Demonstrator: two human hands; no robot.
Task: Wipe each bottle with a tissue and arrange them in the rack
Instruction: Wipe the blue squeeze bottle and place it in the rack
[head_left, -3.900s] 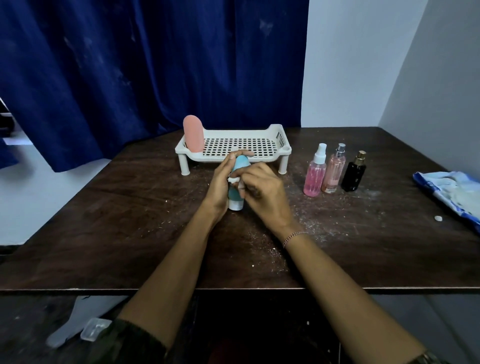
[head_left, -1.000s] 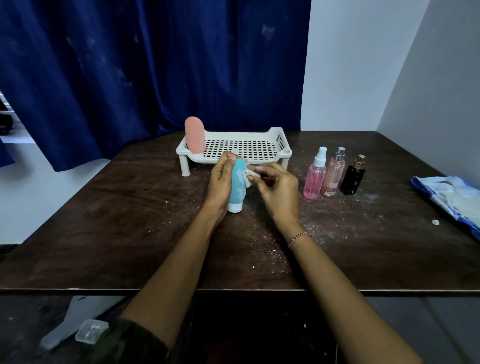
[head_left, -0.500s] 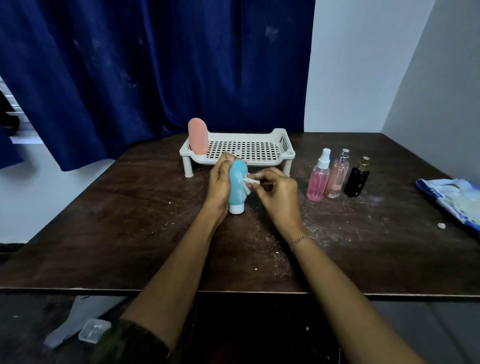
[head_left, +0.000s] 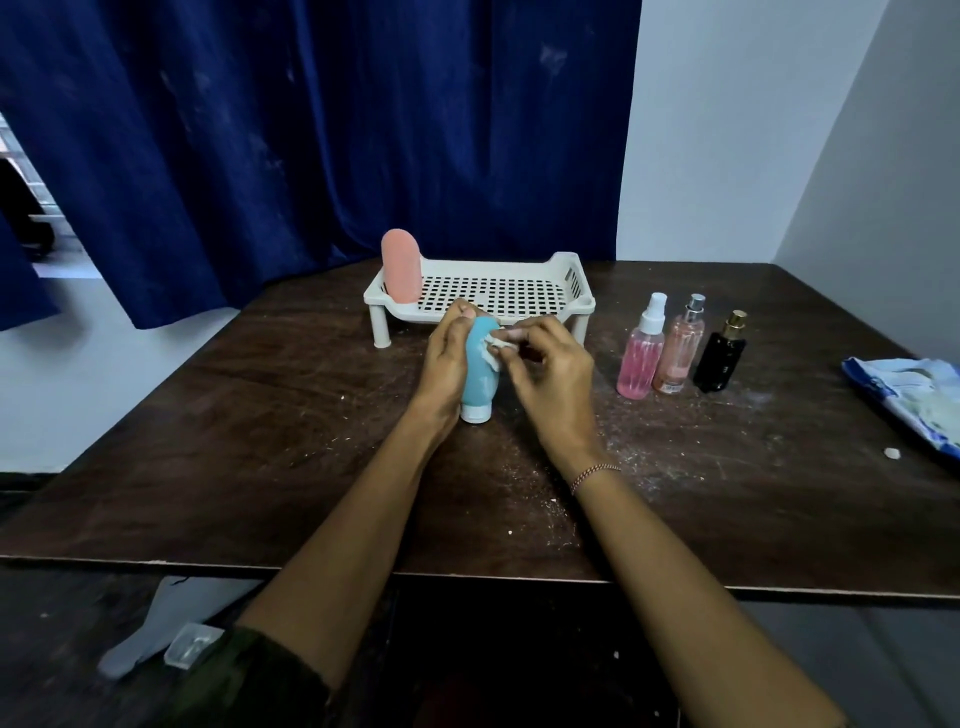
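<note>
A teal bottle (head_left: 479, 374) stands cap-down on the dark table, just in front of the white rack (head_left: 571, 283). My left hand (head_left: 445, 364) grips it from the left side, fingers curled over its top. My right hand (head_left: 550, 371) pinches a small white tissue (head_left: 496, 349) and presses it against the bottle's upper right side. A pink bottle (head_left: 400, 266) stands upright in the rack's left end. To the right stand a pink spray bottle (head_left: 641, 351), a pale pink perfume bottle (head_left: 679, 347) and a black bottle (head_left: 721, 355).
A blue and white tissue pack (head_left: 914, 397) lies at the table's right edge, with a white scrap (head_left: 891, 452) near it. White crumbs dust the table (head_left: 260, 441). A blue curtain (head_left: 311, 130) hangs behind the rack. A clear small box (head_left: 192, 644) lies on the floor, lower left.
The tissue in my right hand has shifted from the bottle's front and middle to its upper right side. My left hand keeps its hold on the teal bottle in the same spot.
</note>
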